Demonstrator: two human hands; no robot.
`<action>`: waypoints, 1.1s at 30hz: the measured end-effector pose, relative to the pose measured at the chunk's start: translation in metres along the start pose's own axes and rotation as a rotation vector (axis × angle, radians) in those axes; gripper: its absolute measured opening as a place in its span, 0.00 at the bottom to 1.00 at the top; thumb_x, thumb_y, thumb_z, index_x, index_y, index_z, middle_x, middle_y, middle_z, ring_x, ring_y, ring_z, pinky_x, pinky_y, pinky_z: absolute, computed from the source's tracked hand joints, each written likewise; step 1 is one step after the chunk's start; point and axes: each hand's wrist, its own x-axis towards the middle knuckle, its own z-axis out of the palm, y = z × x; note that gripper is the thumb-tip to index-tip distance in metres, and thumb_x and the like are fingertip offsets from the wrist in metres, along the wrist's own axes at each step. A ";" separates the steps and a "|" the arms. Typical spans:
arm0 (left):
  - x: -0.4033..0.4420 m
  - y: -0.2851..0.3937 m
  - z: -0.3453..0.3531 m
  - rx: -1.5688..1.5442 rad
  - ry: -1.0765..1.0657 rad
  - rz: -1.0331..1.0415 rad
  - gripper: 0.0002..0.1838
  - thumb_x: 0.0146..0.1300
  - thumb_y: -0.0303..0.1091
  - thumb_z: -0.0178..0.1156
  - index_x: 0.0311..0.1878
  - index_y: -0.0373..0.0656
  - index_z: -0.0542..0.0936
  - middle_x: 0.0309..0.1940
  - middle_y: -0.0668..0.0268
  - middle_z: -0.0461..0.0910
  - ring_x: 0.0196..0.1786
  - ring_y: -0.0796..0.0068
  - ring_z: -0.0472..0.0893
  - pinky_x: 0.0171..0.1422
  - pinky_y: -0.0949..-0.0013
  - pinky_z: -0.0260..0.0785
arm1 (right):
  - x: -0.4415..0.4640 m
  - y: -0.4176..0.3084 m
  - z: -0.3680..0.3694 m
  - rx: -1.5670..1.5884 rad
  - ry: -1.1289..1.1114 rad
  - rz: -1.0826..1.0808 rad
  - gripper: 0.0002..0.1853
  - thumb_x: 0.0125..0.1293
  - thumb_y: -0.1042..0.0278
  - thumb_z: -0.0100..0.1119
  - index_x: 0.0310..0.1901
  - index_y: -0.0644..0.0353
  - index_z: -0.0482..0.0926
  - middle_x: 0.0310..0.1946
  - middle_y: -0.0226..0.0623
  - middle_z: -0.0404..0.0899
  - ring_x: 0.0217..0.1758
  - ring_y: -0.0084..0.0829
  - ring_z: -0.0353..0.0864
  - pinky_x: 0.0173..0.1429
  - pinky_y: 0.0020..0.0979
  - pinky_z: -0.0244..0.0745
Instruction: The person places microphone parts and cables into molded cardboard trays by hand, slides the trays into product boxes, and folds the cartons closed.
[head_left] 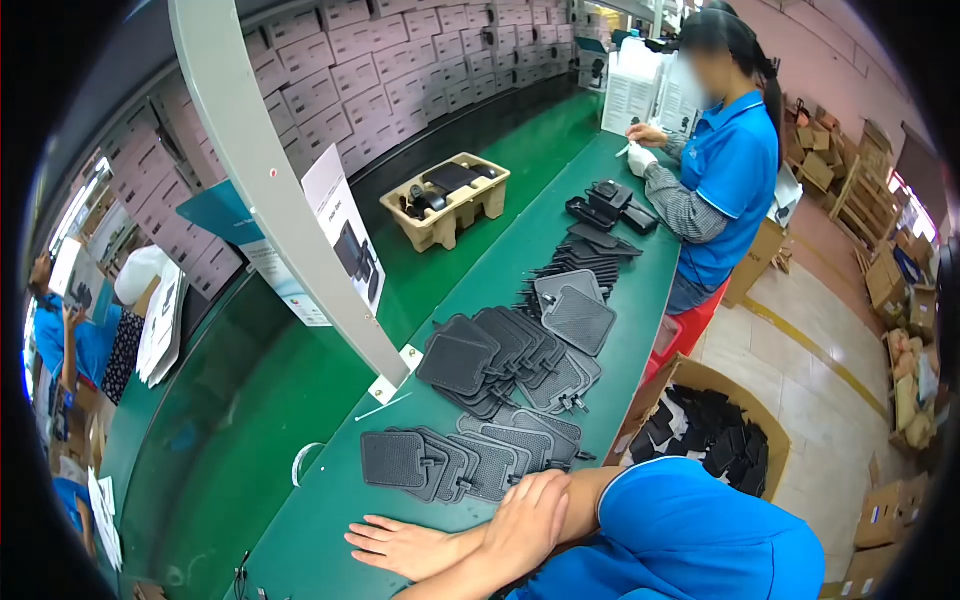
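My right hand (400, 547) lies palm down on the green table, its fingers spread and nothing in them. Across my right forearm rests my left hand (528, 512), fingers laid over it and holding no object. Just beyond my hands are flat black textured panels (391, 460), each with a short stub, overlapping in a fanned row. A second fanned pile of black panels (458, 352) sits farther along, and two greyish panels (579, 320) top the pile beyond. My hands are apart from all of them.
A white post (270, 190) is bolted to the table. Beyond it, a pulp tray (440, 232) with black parts stands on the green belt. A carton (775, 430) of black pieces is right of the table. A co-worker (735, 160) handles something small at the far end.
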 end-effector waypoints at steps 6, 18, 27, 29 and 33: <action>0.020 -0.009 -0.006 -0.145 -0.176 0.037 0.11 0.66 0.34 0.50 0.48 0.43 0.77 0.41 0.61 0.79 0.46 0.59 0.77 0.48 0.60 0.68 | 0.010 0.000 -0.001 -0.019 -0.027 0.014 0.30 0.57 0.62 0.51 0.61 0.67 0.66 0.68 0.50 0.57 0.74 0.43 0.51 0.76 0.46 0.41; 0.038 -0.019 0.004 -0.095 -0.133 0.210 0.15 0.68 0.40 0.49 0.30 0.39 0.71 0.30 0.56 0.75 0.38 0.53 0.76 0.43 0.56 0.67 | 0.016 -0.004 0.006 -0.016 -0.058 0.031 0.30 0.58 0.61 0.50 0.61 0.67 0.65 0.68 0.50 0.57 0.74 0.44 0.50 0.76 0.47 0.40; 0.055 -0.031 0.020 -0.291 -0.367 0.148 0.13 0.68 0.37 0.49 0.37 0.37 0.75 0.38 0.58 0.77 0.46 0.57 0.76 0.47 0.61 0.68 | 0.011 0.000 -0.007 -0.011 -0.055 0.046 0.30 0.58 0.60 0.49 0.62 0.67 0.65 0.68 0.50 0.56 0.74 0.44 0.50 0.75 0.48 0.39; 0.053 -0.022 0.006 -0.134 -0.360 0.031 0.13 0.68 0.37 0.48 0.42 0.37 0.77 0.39 0.59 0.77 0.47 0.58 0.75 0.50 0.62 0.68 | 0.012 0.000 -0.008 -0.010 -0.056 0.038 0.30 0.58 0.60 0.49 0.62 0.67 0.65 0.68 0.50 0.56 0.74 0.44 0.50 0.75 0.48 0.39; 0.047 -0.020 0.009 -0.382 -0.309 0.044 0.13 0.67 0.37 0.50 0.44 0.38 0.77 0.38 0.59 0.77 0.46 0.58 0.76 0.52 0.62 0.68 | 0.017 -0.002 -0.010 0.005 -0.071 0.033 0.30 0.59 0.60 0.48 0.62 0.68 0.64 0.68 0.50 0.56 0.74 0.44 0.50 0.75 0.49 0.39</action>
